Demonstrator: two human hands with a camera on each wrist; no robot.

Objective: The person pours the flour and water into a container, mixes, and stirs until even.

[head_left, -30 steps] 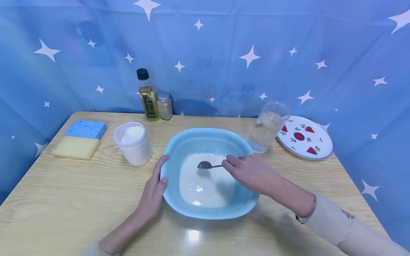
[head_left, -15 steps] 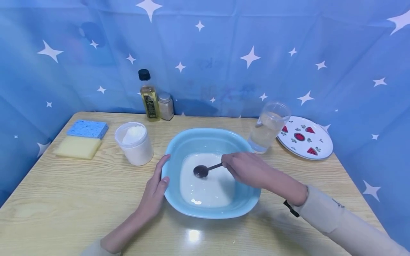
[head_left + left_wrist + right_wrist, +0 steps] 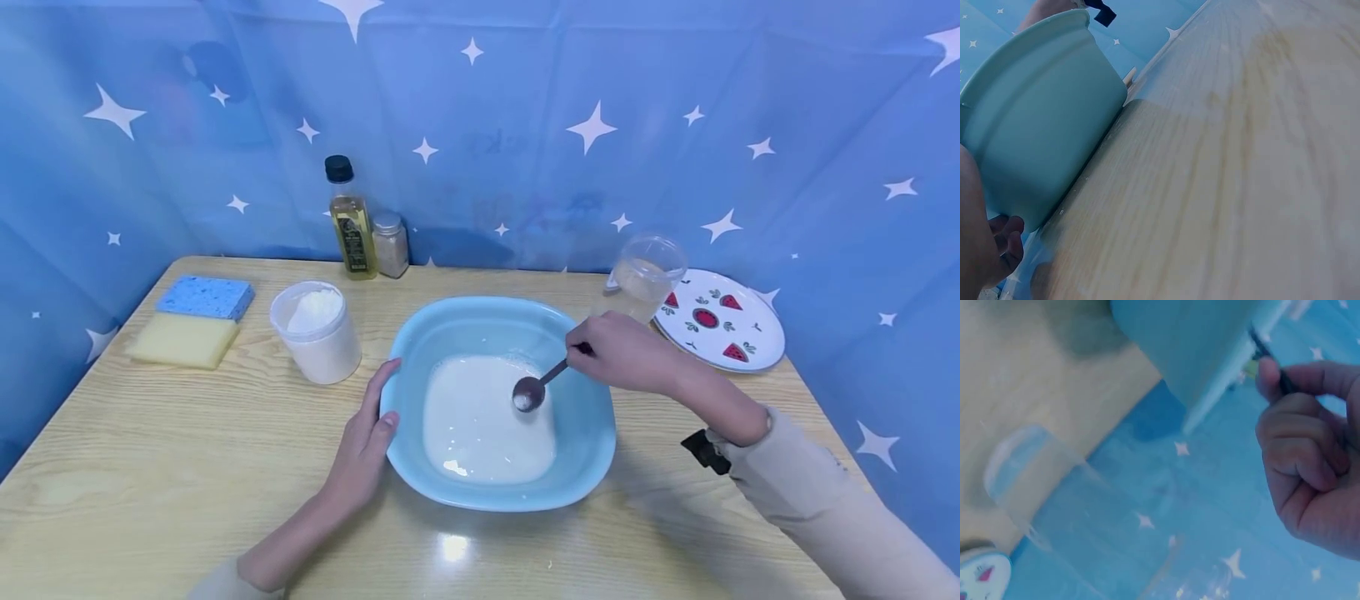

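Observation:
A light blue basin (image 3: 577, 450) holds milky white liquid (image 3: 487, 433). My left hand (image 3: 360, 450) holds the basin's left side, thumb at the rim; in the left wrist view its fingers (image 3: 1013, 234) curl against the lower outer wall. My right hand (image 3: 626, 354) pinches the handle of a dark spoon (image 3: 529, 394) between thumb and forefinger, over the basin's right side. The spoon's bowl is raised above the liquid, with a little white in it. In the right wrist view the other fingers (image 3: 1300, 447) are folded into the palm.
Left of the basin stand a tub of white powder (image 3: 322, 350), a yellow sponge (image 3: 183, 340) and a blue sponge (image 3: 206, 297). Behind are an oil bottle (image 3: 352, 237) and a shaker jar (image 3: 390, 248). A clear jug (image 3: 648, 267), partly hidden, and a plate (image 3: 757, 333) stand right.
The spoon has come up out of the liquid and moved right with my right hand, which now overlaps the jug. My left hand stays on the basin.

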